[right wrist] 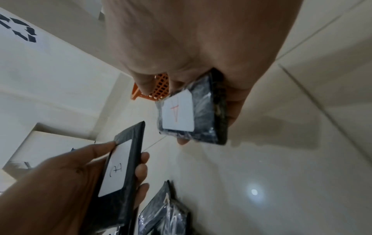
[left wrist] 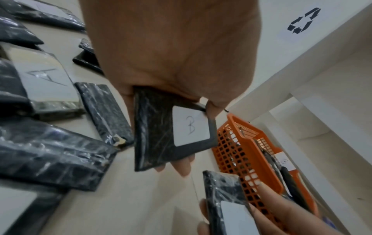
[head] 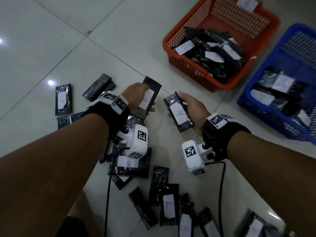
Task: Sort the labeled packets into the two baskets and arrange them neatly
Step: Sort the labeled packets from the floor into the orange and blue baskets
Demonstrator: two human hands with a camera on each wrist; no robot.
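Left hand grips the B packet, right hand the A packet, labels up for reading above the floor; B suits the orange basket, A the blue basket.

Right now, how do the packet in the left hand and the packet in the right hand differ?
The left hand holds the B packet, lettered in dark ink; the right hand holds the A packet, lettered in red. The B packet looks flat and matte; the A packet looks thicker and wrapped in shiny film. Both are black with a white label, held above the floor.
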